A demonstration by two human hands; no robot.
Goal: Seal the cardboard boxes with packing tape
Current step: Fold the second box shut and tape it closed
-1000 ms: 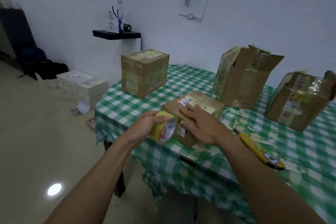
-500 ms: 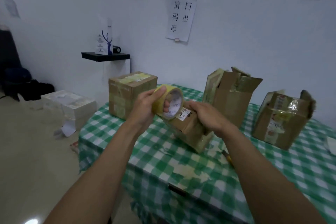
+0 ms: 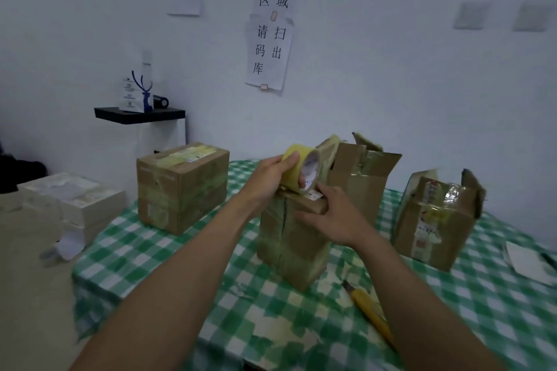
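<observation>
Near the front edge of the table (image 3: 168, 250), about its middle, the small box (image 3: 289, 253) now stands upright on one end. One second ago it was lying flat under the right palm, and half a second ago it was lifted and tilted. So it has been turned, and a new side, with a seam running down it, faces the person.

The left hand (image 3: 266, 175) grips the tape roll (image 3: 294, 167), the thumb on the yellow outer band and the fingers curled into the core. The roll is just at the top end of the box, touching it or nearly so. I cannot see a free strip of tape clearly.

The right hand (image 3: 334, 217) holds the upper right part of the box, the thumb on the front side and the fingers bent over the top, near a white label.

I judge that the tape is being carried over the top end and will go down the next side. The right hand must keep the box steady, because on its end it may tip when the tape pulls.

Toward the left edge stands a closed box (image 3: 180, 190). Two boxes with open flaps, one behind (image 3: 364, 187) and one toward the right edge (image 3: 434, 220), are not yet sealed. A yellow knife (image 3: 369, 310) lies near the front edge, beside the small box.
</observation>
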